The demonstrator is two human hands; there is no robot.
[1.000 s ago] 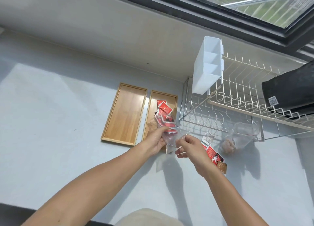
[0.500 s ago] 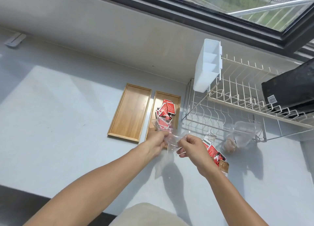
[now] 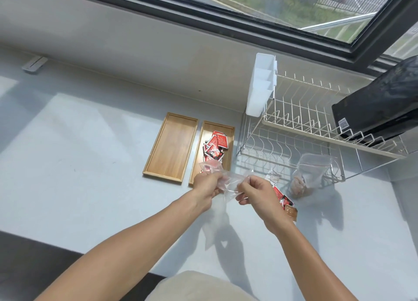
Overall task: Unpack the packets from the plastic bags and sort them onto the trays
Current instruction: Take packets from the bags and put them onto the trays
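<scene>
Two wooden trays lie side by side on the counter. The left tray [image 3: 172,146] holds nothing. On the right tray [image 3: 229,131] lies a pile of red packets [image 3: 214,147]. My left hand [image 3: 207,185] and my right hand [image 3: 254,193] both grip a clear plastic bag [image 3: 228,180] stretched between them, just in front of the right tray; the bag looks nearly empty. To the right of my right hand lie more red and brown packets [image 3: 286,204]. A second clear bag [image 3: 309,176] with brown packets in it stands further right.
A white wire dish rack [image 3: 305,131] stands to the right of the trays, with a white cutlery holder [image 3: 261,87] on its left end and a black board [image 3: 380,106] on top. The window sill wall runs behind. The counter's front edge is near my body.
The red packets that hung in the bag now lie on the right tray. The bag has come down and back from above the tray and is stretched flat between both hands.
</scene>
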